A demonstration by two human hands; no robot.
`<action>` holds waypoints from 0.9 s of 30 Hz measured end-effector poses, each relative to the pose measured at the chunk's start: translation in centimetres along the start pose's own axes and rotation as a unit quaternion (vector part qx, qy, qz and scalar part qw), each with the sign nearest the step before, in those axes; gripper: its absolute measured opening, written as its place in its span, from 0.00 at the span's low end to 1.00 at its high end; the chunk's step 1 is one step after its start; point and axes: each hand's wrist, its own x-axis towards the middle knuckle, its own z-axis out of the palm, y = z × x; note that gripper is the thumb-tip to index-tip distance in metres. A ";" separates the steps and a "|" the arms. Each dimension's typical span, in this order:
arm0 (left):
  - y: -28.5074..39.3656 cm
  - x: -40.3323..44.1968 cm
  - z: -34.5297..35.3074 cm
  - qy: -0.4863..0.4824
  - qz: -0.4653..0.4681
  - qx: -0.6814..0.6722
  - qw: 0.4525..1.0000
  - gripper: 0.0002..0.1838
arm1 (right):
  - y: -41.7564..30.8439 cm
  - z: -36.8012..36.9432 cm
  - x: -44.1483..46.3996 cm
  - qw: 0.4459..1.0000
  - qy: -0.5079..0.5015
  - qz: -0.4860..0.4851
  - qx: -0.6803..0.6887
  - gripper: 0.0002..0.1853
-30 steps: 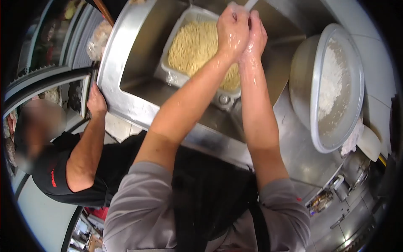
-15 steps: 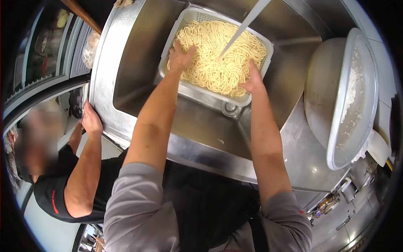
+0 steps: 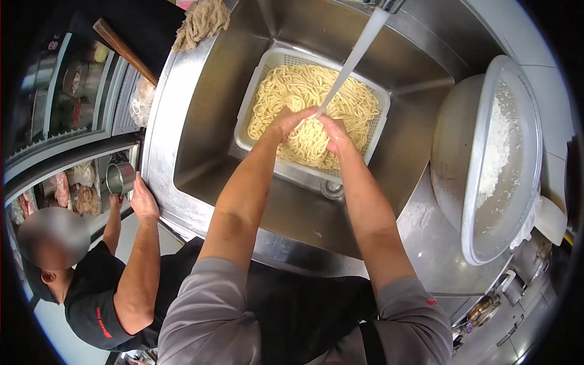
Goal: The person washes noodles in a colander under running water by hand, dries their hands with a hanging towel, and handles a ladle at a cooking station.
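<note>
A pile of pale yellow noodles (image 3: 356,100) fills a white perforated basket (image 3: 244,114) in a steel sink (image 3: 204,137). Water (image 3: 359,52) runs down from the tap (image 3: 391,5) and lands where my hands come together. My left hand (image 3: 287,123) cups a bunch of noodles from the left, its fingers curled round them. From the right, my right hand (image 3: 332,131) closes on the same bunch, its fingertips close to the left hand's. Noodles and water partly hide the fingers of both hands.
On the counter at right, a large pale tub (image 3: 471,201) leans on its side, white powder inside. At left, a co-worker (image 3: 137,274) holds a metal pot (image 3: 120,177) by an open fridge. A crumpled cloth (image 3: 204,23) lies on the sink's corner, near a wooden stick (image 3: 125,50).
My hands have moved inward from the basket's two sides and closed on noodles under the water. The view has shifted slightly. The co-worker's pot has come into clearer view.
</note>
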 end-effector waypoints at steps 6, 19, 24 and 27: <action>3.9 -4.0 -0.8 -0.025 0.024 0.006 0.999 0.60 | -3.2 4.3 -6.2 0.996 -0.023 -0.083 -0.027 0.20; 10.6 -16.6 -1.5 -0.024 0.205 -0.102 0.973 0.26 | -10.1 10.6 -17.6 0.973 -0.106 -0.203 -0.037 0.24; 12.4 -20.7 -1.3 0.012 0.253 -0.099 0.962 0.20 | -11.9 12.0 -20.2 0.970 -0.090 -0.213 -0.069 0.22; 9.6 -16.2 -0.8 0.033 0.315 -0.101 0.943 0.25 | -10.6 10.4 -16.0 0.951 -0.035 -0.240 -0.191 0.19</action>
